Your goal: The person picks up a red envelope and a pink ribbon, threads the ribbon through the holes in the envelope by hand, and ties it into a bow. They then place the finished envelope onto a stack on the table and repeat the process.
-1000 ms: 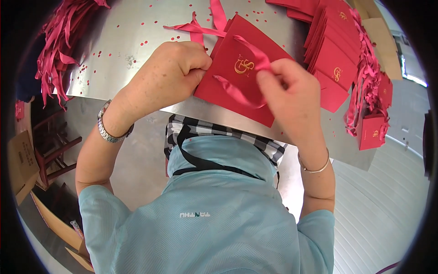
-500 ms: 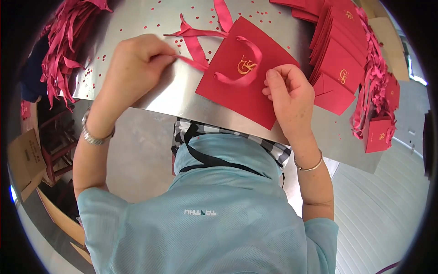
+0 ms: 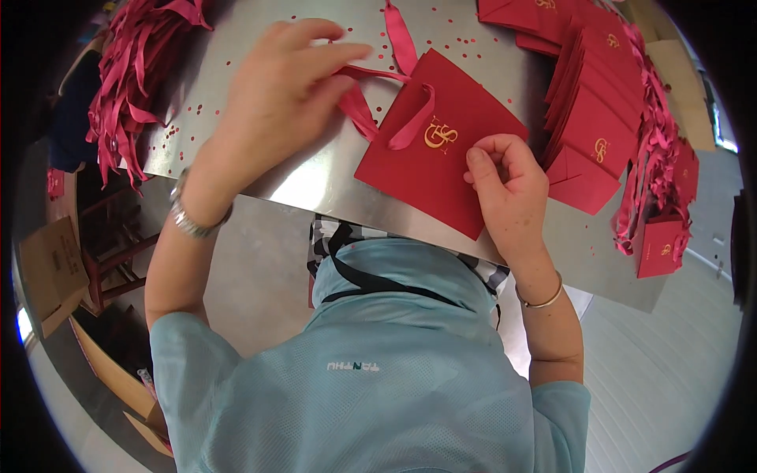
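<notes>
A flat red paper gift bag (image 3: 449, 181) with a gold emblem lies tilted on the metal table in front of me. A pink ribbon handle (image 3: 416, 126) loops across its face, and more pink ribbon (image 3: 359, 109) trails off its upper left side. My left hand (image 3: 296, 91) hovers left of the bag, fingers spread and slightly blurred beside this ribbon. On the bag's right edge, my right hand (image 3: 511, 193) has its fingers curled and thumb pressed in. Its grip under the fingers is partly hidden.
Stacked red gift bags (image 3: 591, 118) lie on the right, with bunched pink ribbons (image 3: 654, 150) beyond them. Another bundle of pink ribbons (image 3: 130, 71) hangs at the left table edge. Small red paper dots are scattered over the metal table (image 3: 300, 185). A cardboard box (image 3: 51, 272) stands lower left.
My left hand has let go of the ribbon end it was pinching; its fingers have spread and moved up and right. The handle loop has shortened. My right hand stays at the bag's edge.
</notes>
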